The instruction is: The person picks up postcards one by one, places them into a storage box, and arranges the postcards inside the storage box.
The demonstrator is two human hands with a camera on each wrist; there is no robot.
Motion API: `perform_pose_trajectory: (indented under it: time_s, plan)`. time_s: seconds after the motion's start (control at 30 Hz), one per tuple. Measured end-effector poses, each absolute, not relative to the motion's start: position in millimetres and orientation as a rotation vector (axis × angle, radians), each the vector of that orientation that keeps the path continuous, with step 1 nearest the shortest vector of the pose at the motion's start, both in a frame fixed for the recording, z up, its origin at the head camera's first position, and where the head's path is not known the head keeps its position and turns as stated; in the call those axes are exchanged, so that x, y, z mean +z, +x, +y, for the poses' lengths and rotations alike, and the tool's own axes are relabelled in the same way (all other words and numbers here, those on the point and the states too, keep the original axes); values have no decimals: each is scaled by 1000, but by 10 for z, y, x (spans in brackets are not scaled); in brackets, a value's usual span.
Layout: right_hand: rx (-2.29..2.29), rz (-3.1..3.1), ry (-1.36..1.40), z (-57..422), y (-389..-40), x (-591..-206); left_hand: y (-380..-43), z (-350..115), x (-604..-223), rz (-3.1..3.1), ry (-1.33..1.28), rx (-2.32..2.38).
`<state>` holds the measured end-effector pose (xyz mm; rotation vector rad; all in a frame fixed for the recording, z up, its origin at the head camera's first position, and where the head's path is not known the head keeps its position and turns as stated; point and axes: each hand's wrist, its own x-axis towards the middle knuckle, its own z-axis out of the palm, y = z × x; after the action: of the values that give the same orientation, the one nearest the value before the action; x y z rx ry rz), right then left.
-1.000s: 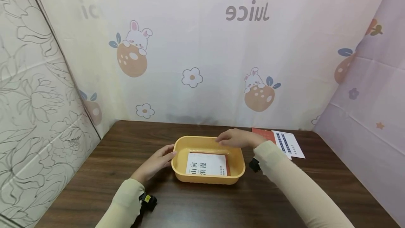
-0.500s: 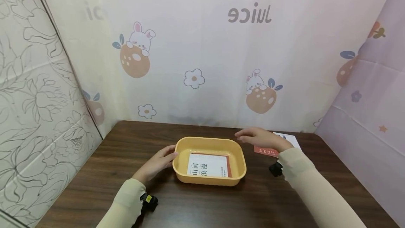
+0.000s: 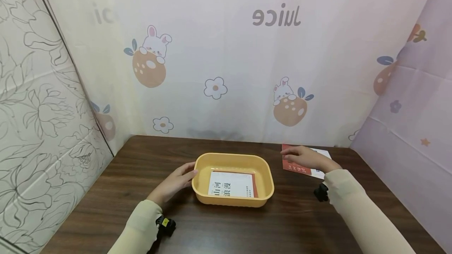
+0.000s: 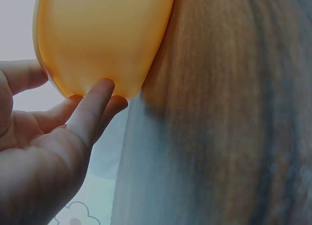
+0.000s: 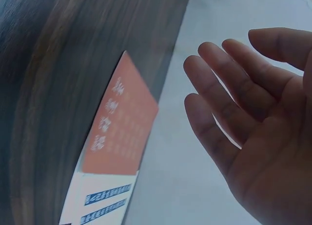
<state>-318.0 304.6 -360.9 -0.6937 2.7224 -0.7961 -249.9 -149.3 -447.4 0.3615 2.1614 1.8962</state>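
Note:
My left hand [image 3: 176, 181] holds the left end of a yellow plastic basin [image 3: 233, 201]. In the left wrist view its thumb is at the rim and its fingers lie against the basin's outer wall [image 4: 105, 34]. Inside the basin lies a white booklet [image 3: 229, 183] with dark Chinese characters, a red edge showing behind it. My right hand [image 3: 305, 157], fingers loosely extended, hovers over a red booklet [image 3: 296, 166] at the back right and hides part of it. Nothing is in that palm in the right wrist view, where the red cover [image 5: 122, 122] carries white characters.
A white booklet [image 5: 105, 198] with blue text bands lies partly under the red one. The dark wood table [image 3: 219, 230] ends at a printed curtain [image 3: 243, 89] behind, with more curtains left and right. A small black camera sits on each wrist.
My right hand has moved from over the basin's back right rim, rightward to above the red booklet. The left hand and the basin have stayed in place.

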Motion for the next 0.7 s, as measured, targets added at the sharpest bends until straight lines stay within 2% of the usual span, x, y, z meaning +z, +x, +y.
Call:
perform_pose_trajectory:
  time_s: [0.33, 0.7]
  plan:
    - [-725, 2797, -536, 3271, -3271, -3781, -2491, -1493, -4468, 2171, 329, 1886]
    - [-905, 2793, -292, 3478, -3327, -3941, -2494, -1491, -4462, 2162, 348, 1891]
